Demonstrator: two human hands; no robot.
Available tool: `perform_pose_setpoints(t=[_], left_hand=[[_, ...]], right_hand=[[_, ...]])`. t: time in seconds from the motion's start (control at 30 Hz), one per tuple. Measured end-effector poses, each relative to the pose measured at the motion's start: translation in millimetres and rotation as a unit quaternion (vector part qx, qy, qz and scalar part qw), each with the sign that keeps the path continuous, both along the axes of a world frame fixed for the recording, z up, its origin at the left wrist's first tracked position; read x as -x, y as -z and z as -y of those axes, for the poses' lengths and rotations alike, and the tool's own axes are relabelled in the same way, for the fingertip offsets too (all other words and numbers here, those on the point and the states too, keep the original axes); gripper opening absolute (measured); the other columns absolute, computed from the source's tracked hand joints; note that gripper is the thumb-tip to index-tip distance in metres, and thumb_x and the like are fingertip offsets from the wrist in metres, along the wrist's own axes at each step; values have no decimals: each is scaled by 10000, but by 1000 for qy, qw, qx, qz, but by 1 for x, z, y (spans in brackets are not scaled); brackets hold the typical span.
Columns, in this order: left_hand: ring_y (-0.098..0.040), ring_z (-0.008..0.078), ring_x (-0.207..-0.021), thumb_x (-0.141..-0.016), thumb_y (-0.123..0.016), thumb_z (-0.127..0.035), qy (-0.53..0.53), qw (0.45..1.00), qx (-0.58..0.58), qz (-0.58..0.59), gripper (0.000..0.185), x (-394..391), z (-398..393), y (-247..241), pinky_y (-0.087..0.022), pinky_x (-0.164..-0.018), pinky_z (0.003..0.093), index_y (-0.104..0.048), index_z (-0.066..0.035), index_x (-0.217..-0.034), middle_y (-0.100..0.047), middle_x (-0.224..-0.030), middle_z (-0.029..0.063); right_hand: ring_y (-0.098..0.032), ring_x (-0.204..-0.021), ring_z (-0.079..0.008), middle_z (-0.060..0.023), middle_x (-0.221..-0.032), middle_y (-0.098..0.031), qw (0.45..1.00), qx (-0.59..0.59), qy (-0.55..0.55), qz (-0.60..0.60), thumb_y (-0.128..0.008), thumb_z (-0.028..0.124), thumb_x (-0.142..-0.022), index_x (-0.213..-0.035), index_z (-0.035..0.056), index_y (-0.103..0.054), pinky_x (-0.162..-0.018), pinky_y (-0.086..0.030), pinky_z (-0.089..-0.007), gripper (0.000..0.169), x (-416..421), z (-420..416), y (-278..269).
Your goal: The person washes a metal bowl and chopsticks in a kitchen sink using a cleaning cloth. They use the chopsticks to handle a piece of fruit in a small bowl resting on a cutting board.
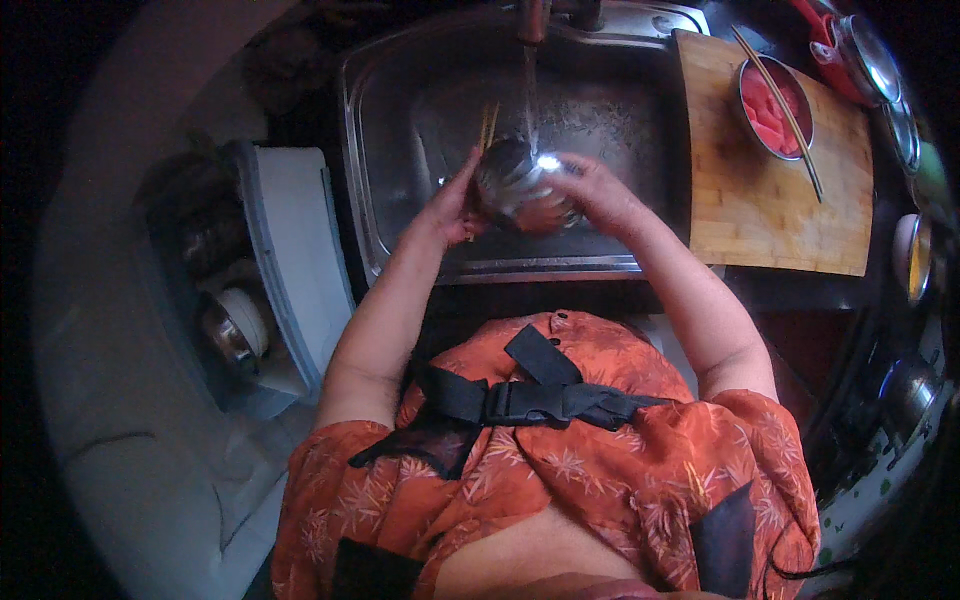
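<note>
Over the stainless steel sink (615, 142), both my hands hold a shiny metal bowl (525, 196) under water running from the tap (534, 21). My left hand (456, 206) grips the bowl's left side, with a pair of chopsticks (489, 126) held against it, pointing up and away. My right hand (596, 191) is on the bowl's right side, its fingers near the rim. Glare and motion blur hide the bowl's details.
A wooden cutting board (780, 232) lies right of the sink, bearing a metal bowl of red pieces (766, 116) with chopsticks (780, 105) across it. A red-handled pan or pot (832, 64) and other dishes stand farther right. At left is a plastic bin (277, 247) holding bowls (240, 322).
</note>
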State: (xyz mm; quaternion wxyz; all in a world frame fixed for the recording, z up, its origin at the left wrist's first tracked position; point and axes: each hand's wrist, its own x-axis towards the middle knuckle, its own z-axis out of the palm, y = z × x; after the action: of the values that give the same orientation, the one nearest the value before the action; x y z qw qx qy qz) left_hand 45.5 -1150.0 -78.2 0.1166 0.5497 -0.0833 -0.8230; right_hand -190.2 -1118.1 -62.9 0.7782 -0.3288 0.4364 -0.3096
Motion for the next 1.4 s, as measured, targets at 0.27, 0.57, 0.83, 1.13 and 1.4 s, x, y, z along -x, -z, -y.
perform_pose_setpoints(t=[0.27,0.57,0.83,1.13,1.4], left_hand=[[-306,64,-379,-853,-657,-332,-112,984,12,-138,228,-26,-34,18,-215,-364,187,-542,-137,-882,-564,-691,5],[-313,56,-361,-871,-642,-236,-93,980,134,117,179,8,-33,6,-227,-349,213,-550,-87,-835,-529,-617,9],[-298,67,-349,-895,-607,-218,-129,987,80,-45,139,-1,-31,11,-212,-336,211,-546,-94,-878,-416,-525,-20],[-362,92,-434,-900,-588,-282,-351,935,42,31,228,51,-27,7,-320,-422,259,-509,-100,-785,-503,-668,-7],[-279,78,-362,-937,-533,-246,-322,940,10,-108,174,-9,-48,29,-242,-369,213,-495,-111,-834,-424,-592,1]], right_hand=[[-624,-880,-214,-129,-1001,-662,953,13,218,-212,-587,388,-882,-1101,13,-604,-776,-478,-339,435,3,18,64],[-416,-1218,-409,-229,-1332,-438,793,421,-148,-416,-590,443,-841,-1311,164,-485,-1015,-339,-483,556,-48,-6,8],[-554,-1033,-341,-204,-1154,-571,991,15,14,-131,-421,525,-911,-1236,31,-498,-880,-423,-409,596,-20,14,59],[-373,-1288,-363,-298,-1299,-447,845,253,64,-467,-500,507,-885,-1405,16,-303,-1050,-299,-452,741,-102,-44,65],[-534,-1089,-263,-101,-1240,-547,925,-311,187,110,-464,495,-926,-1275,74,-480,-953,-420,-447,547,-17,-14,54]])
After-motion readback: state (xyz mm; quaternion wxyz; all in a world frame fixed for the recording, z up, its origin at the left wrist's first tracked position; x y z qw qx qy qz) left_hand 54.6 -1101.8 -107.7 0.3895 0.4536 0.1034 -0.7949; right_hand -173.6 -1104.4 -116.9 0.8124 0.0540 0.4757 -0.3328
